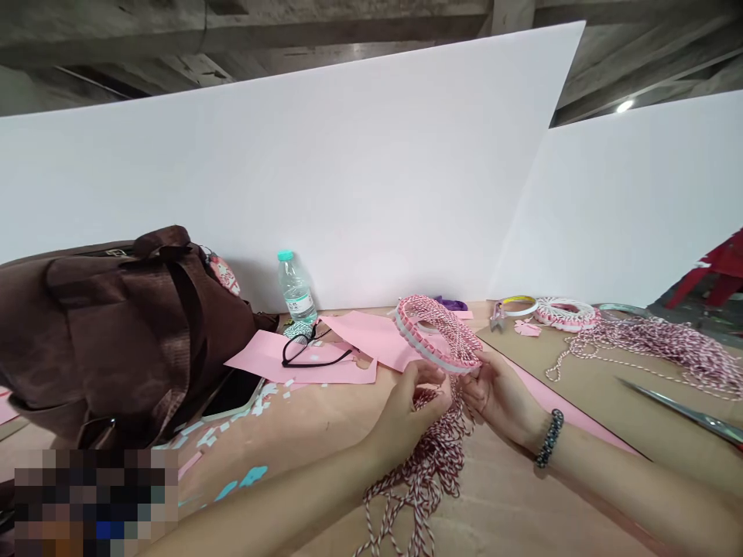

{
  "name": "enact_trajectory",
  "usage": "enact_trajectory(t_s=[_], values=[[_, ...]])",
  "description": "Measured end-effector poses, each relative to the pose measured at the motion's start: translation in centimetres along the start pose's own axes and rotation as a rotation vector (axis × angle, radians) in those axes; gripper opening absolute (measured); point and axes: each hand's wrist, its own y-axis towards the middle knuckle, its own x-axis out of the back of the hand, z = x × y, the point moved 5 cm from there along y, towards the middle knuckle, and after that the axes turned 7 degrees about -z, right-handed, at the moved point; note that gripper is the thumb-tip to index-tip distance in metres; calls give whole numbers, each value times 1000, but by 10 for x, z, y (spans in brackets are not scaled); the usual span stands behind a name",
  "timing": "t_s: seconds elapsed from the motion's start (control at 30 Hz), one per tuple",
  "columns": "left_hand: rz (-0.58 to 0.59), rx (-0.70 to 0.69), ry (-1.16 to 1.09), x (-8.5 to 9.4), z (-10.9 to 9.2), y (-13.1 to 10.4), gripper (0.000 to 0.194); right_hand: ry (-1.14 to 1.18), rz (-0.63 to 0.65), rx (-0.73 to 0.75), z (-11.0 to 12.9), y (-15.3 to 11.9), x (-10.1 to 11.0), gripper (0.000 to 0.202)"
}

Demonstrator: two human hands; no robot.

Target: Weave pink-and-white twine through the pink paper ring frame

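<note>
A white ring (414, 331) wound with pink strip and red-and-white cord is held up, tilted, above the table. Its lower right edge is gripped by my right hand (498, 393), which wears a dark beaded bracelet (549, 439). Just under the ring, my left hand (415, 402) is closed, fingers pinched on the red-and-white twisted cord (444, 452); the exact grip is partly hidden. Below both hands that cord hangs in a loose, tangled bundle onto the table.
Black glasses (316, 362) lie on pink paper (247, 356), beside a water bottle (296, 290) and a brown bag (116, 333). To the right are scissors (690, 414), a roll of tape (518, 306), a second wrapped ring (566, 316) and more cord (667, 348). White panels (377, 186) stand behind.
</note>
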Motion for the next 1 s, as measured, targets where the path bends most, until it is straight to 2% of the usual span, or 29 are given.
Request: enact_trajectory(t_s=[0.1,0.17,0.23,0.3,0.33,0.37,0.4,0.43,0.47,0.5,0.57,0.63,0.7,0.77,0.87,0.93,0.97,1.0], values=[[-21,-24,92,1,0,4,18,0,0,15,0,-1,-2,36],[-28,-88,159,3,-6,4,15,9,13,4,-1,0,0,40],[-70,-207,240,9,-15,1,15,51,3,2,-2,2,4,39],[-95,-429,350,15,-27,-7,12,124,-30,6,-1,5,9,34],[-71,-582,419,16,-32,-12,11,168,-52,3,0,6,10,32],[10,-752,474,13,-36,-19,8,211,-72,0,1,6,11,30],[152,-879,504,9,-35,-26,7,247,-86,-5,2,6,12,28],[283,-914,526,6,-31,-30,8,277,-99,-4,3,6,11,27],[337,-855,545,5,-26,-28,10,299,-110,2,5,5,11,26],[335,-752,548,6,-21,-24,12,310,-117,11,6,5,10,25],[167,-461,534,15,-12,-9,10,314,-117,33,7,5,10,24],[-4,-232,525,24,-8,2,12,322,-115,52,7,6,10,23],[-28,-147,564,26,-9,8,21,332,-119,66,6,8,12,22],[12,-236,643,23,-15,9,26,334,-132,70,5,9,15,21],[111,-618,685,15,-31,-4,22,333,-150,64,4,11,16,20],[266,-822,636,8,-34,-17,17,333,-153,57,3,11,16,22],[336,-851,611,5,-33,-22,18,333,-152,56,3,11,16,22],[364,-821,600,4,-30,-23,21,333,-150,56,3,11,15,22]])
